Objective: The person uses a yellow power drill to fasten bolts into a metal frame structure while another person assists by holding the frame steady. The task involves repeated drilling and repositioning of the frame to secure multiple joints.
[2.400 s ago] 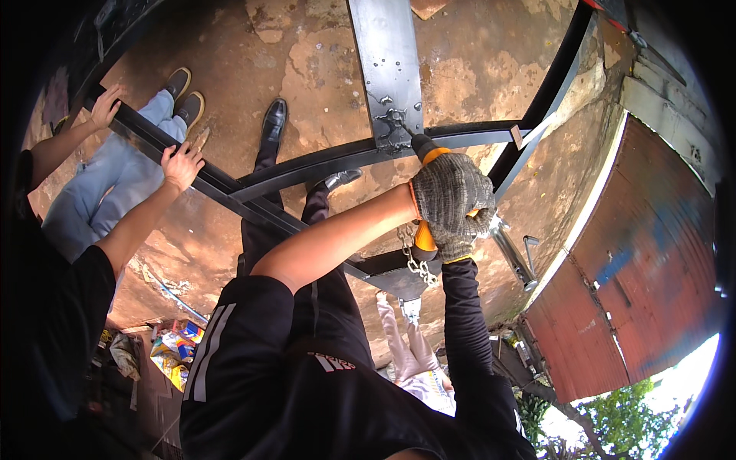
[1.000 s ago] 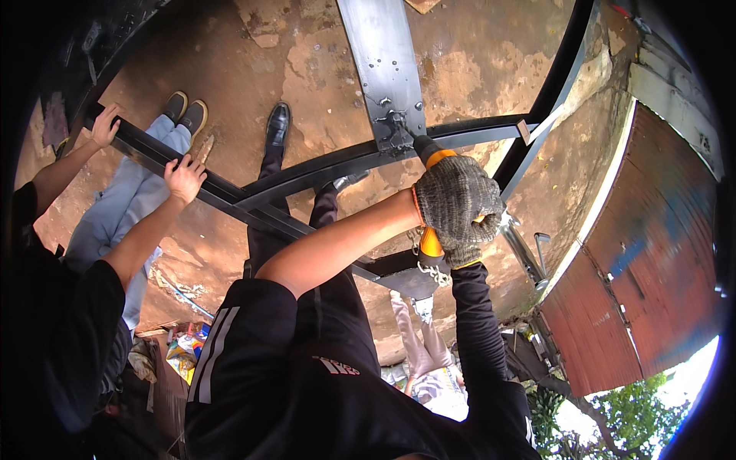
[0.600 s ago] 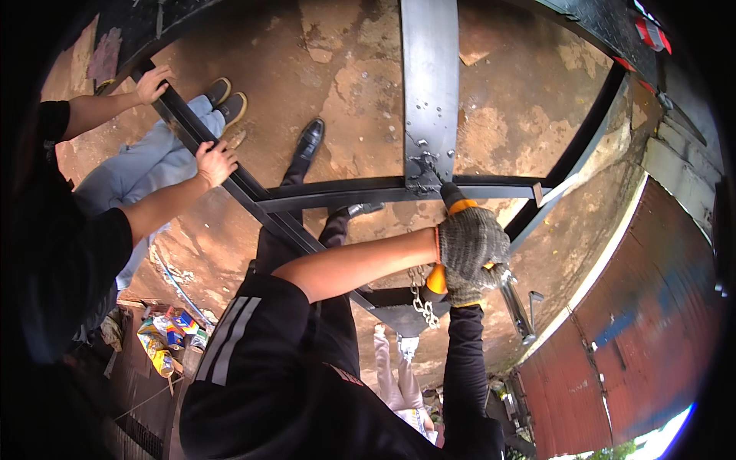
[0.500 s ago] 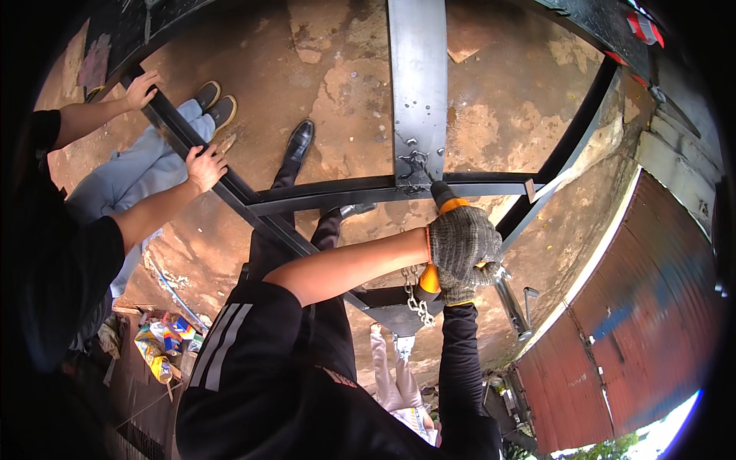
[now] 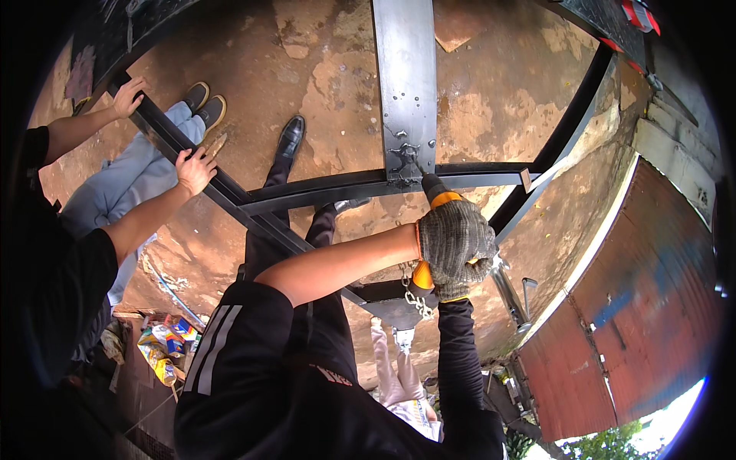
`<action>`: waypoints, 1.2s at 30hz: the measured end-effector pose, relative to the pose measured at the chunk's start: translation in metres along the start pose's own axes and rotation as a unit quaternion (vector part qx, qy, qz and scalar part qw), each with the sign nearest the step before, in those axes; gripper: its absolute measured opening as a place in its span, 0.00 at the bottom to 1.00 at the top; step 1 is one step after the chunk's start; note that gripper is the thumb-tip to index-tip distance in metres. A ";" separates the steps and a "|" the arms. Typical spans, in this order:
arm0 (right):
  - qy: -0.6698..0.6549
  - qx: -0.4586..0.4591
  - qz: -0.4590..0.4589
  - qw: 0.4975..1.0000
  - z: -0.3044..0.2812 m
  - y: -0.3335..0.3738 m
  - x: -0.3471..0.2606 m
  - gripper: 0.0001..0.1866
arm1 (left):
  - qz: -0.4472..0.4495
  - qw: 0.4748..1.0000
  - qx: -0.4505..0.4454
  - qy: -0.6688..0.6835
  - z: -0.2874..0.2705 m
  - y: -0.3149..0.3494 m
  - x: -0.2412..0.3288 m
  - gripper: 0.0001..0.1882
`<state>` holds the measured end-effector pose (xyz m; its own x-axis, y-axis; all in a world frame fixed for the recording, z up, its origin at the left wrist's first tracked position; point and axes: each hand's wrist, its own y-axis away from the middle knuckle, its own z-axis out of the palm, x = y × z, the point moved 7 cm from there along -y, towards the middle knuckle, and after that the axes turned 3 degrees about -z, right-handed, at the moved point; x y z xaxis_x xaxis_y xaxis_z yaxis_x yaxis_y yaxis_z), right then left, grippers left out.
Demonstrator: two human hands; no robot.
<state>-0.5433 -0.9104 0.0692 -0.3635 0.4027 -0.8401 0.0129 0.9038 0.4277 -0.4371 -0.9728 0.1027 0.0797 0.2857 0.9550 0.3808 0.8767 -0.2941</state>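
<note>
My left hand (image 5: 455,239), in a grey knitted glove, wraps over the body of a black and orange power drill (image 5: 445,199). My right hand (image 5: 451,293), also gloved and mostly hidden behind the left, grips the drill lower down, near its orange grip. The drill points away from me, its tip at the near end of a wide, flat grey metal bar (image 5: 405,77). Dark wet-looking blotches and droplets lie on the bar around the tip. That end meets a black metal crossbar (image 5: 322,188) of a large frame.
At the left, another person's hands (image 5: 198,170) rest on the frame's black side beam (image 5: 165,132). A metal chain (image 5: 418,303) hangs by the drill. Rust-red corrugated sheets (image 5: 613,307) stand at the right. Packets (image 5: 165,345) lie low at the left; another person's legs (image 5: 392,372) show below.
The view has shifted slightly, so the frame and drill appear a little further left. Both my hands keep their hold, with the drill tip still at the bar.
</note>
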 end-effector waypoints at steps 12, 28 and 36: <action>0.014 -0.013 0.007 1.000 0.001 0.015 0.012 0.34 | -0.023 0.990 -0.131 -0.050 0.004 0.008 0.011 0.09; -0.003 -0.022 -0.003 1.000 0.005 0.006 0.013 0.34 | -0.060 0.992 -0.054 0.102 -0.004 0.003 -0.001 0.11; -0.004 -0.025 -0.002 1.000 0.010 0.011 0.015 0.33 | -0.024 0.992 -0.014 0.122 -0.010 0.011 0.003 0.10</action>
<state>-0.5394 -0.8933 0.0583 -0.3567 0.4002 -0.8442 -0.0345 0.8973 0.4400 -0.4233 -0.9666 0.1026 0.2791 0.1384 0.9502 0.4148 0.8751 -0.2493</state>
